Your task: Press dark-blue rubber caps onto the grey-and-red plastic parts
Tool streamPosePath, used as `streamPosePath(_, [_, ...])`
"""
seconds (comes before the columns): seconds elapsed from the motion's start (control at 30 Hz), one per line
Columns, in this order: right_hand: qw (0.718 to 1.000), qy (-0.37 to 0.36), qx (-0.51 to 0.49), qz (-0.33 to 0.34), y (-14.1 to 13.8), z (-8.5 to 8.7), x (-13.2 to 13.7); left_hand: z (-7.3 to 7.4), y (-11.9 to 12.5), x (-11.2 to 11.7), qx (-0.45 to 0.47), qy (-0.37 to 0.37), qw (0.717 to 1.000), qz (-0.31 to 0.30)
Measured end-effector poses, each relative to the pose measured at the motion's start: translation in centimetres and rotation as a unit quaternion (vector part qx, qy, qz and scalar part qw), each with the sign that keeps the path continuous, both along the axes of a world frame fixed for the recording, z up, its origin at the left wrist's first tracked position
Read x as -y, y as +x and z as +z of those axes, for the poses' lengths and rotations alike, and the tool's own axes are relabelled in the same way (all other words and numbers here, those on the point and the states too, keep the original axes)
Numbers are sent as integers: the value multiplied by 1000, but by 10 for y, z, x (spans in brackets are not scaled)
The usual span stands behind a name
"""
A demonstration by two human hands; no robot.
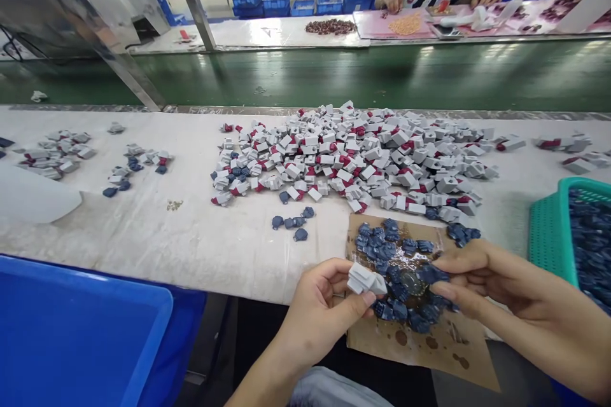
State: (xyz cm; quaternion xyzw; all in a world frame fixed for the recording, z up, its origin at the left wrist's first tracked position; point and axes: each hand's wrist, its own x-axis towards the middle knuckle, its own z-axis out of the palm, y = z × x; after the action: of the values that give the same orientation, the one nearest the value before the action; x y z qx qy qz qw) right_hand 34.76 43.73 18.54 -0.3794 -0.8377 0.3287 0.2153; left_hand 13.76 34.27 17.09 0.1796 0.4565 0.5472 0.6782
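Left hand (324, 315) pinches a white plastic part (363, 280), right hand (508, 286) grips a dark blue piece (432, 275) over the stained cardboard (465, 350)! Plenty left: a big white-and-red heap (353, 159) on the desk (143, 248), and a green basket (548, 235) packed with blue pieces.

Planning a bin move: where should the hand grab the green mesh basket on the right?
Take the top rim of the green mesh basket at the corner nearest the person, coming from above on the right hand side. The rim is a thick band above the mesh wall, and dark blue parts fill the inside, so a grip probably goes on the rim, not inside. The far side is out of view.
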Motion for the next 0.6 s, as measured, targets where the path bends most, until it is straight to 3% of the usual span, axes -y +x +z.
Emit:
streamPosePath(0.3, [994,53,-72,59,-31,9,23,1,5,3,41,17,999,-2])
streamPosePath(0.47, [993,-15,-57,99,-37,16,21,1,3,4,23,25,999,8])
streamPosePath(0.6, [984,-134,-12,118,-38,19,16,-5,6,7,-27,39,999,4])
